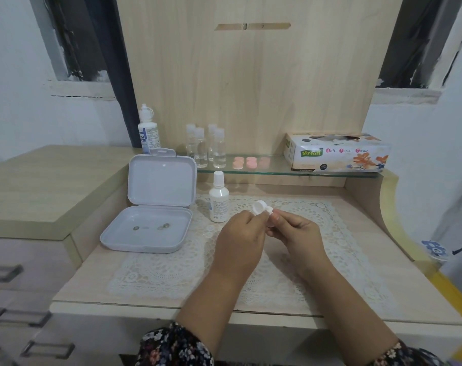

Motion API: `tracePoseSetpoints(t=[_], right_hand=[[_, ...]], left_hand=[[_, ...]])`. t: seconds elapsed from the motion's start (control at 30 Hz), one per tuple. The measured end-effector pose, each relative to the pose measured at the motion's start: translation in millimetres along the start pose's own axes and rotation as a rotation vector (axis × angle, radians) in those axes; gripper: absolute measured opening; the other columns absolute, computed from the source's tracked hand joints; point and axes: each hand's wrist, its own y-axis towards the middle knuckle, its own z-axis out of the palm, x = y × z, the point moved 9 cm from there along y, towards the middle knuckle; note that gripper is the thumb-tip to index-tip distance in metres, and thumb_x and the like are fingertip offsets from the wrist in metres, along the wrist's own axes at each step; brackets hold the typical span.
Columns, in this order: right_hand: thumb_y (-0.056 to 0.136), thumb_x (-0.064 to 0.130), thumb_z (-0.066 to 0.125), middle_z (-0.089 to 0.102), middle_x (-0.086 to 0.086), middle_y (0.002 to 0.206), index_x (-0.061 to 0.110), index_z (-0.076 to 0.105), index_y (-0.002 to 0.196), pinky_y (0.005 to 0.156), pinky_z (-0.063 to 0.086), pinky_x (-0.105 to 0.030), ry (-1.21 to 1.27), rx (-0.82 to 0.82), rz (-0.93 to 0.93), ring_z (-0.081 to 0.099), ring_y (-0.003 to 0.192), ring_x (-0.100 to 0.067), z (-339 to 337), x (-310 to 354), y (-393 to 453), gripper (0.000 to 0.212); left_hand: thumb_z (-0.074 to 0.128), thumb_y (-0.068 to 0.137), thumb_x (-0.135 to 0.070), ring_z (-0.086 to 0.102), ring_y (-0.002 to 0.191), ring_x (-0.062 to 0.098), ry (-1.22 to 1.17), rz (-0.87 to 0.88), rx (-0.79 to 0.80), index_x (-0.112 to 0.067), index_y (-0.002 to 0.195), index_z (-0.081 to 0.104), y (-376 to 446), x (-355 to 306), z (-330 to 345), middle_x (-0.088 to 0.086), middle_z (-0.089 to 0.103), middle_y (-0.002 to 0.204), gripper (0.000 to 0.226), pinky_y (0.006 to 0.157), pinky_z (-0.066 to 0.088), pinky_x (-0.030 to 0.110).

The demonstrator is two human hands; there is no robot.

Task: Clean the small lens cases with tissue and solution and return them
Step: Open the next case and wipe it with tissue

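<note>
White lens case (261, 208) pinched between fingertips of left hand (240, 240) and right hand (297, 237), raised above lace mat (171, 270). Solution bottle (218, 198) stood just behind; open grey box (155, 204) placed left.

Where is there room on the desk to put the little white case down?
Free: the lace mat right of the right hand, and the mat's front strip near the desk edge. Crowded: the left, with the open grey box and small white bottle, and the glass shelf behind.
</note>
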Motion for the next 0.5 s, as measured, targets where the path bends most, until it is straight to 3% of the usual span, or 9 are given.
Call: tracePoseSetpoints(t=[0.2, 0.5], right_hand=[[0.088, 0.002, 0.062, 0.074, -0.017, 0.092, 0.003, 0.073, 0.101, 0.075, 0.058, -0.024, -0.025, 0.001, -0.024, 0.071, 0.085, -0.024, 3.9, 6.1, -3.4, 0.017], [0.087, -0.004, 0.063, 0.075, -0.012, 0.090, 0.003, 0.072, 0.100, 0.071, 0.057, -0.021, -0.020, 0.011, -0.004, 0.073, 0.085, -0.022, 7.9, 5.7, -4.8, 0.018]], left_hand=[[0.050, 0.090, -0.016, 0.044, 0.057, 0.016, 0.040, -0.002, -0.030, -0.007, 0.086, 0.070, -0.3, -1.0, -1.0, 0.002, 0.048, 0.064, 0.022, 0.049, 0.042, 0.030], [0.051, 0.088, -0.020, 0.059, 0.065, 0.019, 0.006, -0.063, -0.001, -0.005, 0.084, 0.067, -4.1, 6.4, 3.4, 0.005, 0.064, 0.072, 0.022, 0.057, 0.050, 0.033]])
